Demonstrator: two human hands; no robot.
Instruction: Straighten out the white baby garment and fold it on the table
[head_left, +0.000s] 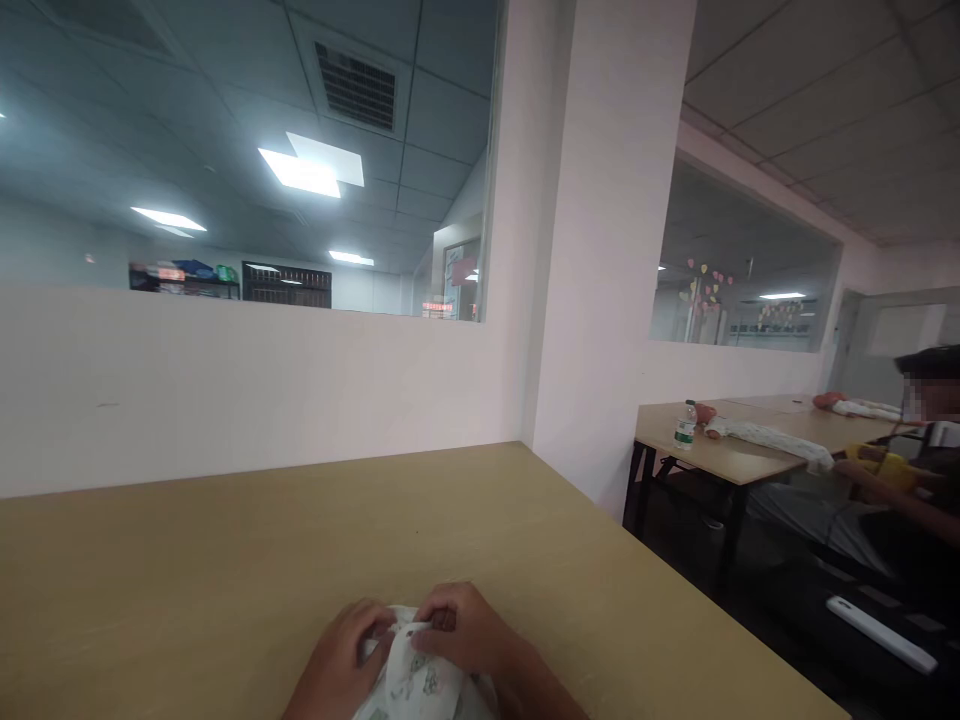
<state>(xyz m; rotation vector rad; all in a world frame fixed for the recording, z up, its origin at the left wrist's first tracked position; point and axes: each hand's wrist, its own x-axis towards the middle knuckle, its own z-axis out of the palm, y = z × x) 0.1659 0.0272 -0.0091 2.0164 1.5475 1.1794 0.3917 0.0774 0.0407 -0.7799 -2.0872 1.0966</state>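
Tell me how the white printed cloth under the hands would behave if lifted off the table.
The white printed cloth is bunched and creased between the left hand and the right hand, so it is probably floppy and would sag rather than hold shape. It looks thin, so likely light. Soft fabric should not roll or slide far on the wooden table.

1. Even, moderately dim indoor light; the brightest sources are ceiling panels [311,170] at eleven o'clock, seen through a bluish-tinted window [247,150].
2. Those panels glare white, without detail.
3. The table [225,560] is softly lit, with faint shadows.
4. At six o'clock, the hands look slightly blurred.
5. Wide-angle distortion bends lines towards the edges, and the three o'clock area is darker.
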